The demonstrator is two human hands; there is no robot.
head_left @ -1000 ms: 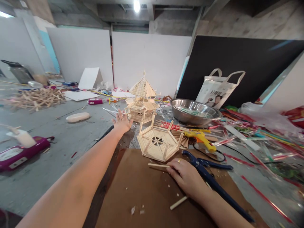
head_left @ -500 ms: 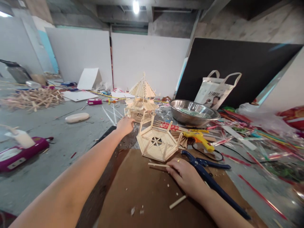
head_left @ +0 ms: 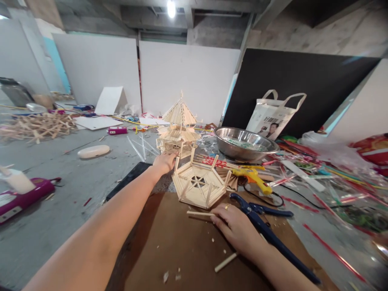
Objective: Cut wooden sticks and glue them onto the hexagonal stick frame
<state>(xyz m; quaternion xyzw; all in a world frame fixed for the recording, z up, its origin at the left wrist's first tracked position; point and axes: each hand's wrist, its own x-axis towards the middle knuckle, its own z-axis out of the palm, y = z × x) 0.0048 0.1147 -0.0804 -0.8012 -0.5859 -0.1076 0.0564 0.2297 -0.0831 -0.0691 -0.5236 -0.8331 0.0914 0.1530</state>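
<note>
My left hand (head_left: 165, 162) reaches forward, its fingers bent together beside the far-left post of the hexagonal stick frame (head_left: 201, 186) and just before the small stick pavilion (head_left: 179, 135). What its fingertips grip, if anything, is hidden. Low on the brown board, my right hand (head_left: 232, 222) is closed around one end of a thin wooden stick (head_left: 198, 213), which points left below the frame's front edge. The frame has a spoked floor and several upright posts. A second short stick (head_left: 226, 262) lies under my right wrist.
Blue-handled cutters (head_left: 269, 230) lie right of my right hand on the brown board (head_left: 182, 250). Behind them are a yellow glue gun (head_left: 253, 178) and a steel basin (head_left: 247, 143). A dark flat object (head_left: 129, 180) lies beside my left forearm; a purple power strip (head_left: 27, 198) is farther left.
My left hand has shifted slightly right, nearer the frame's far-left post. My right hand keeps its hold on the stick. The whole view has slid a little left.
</note>
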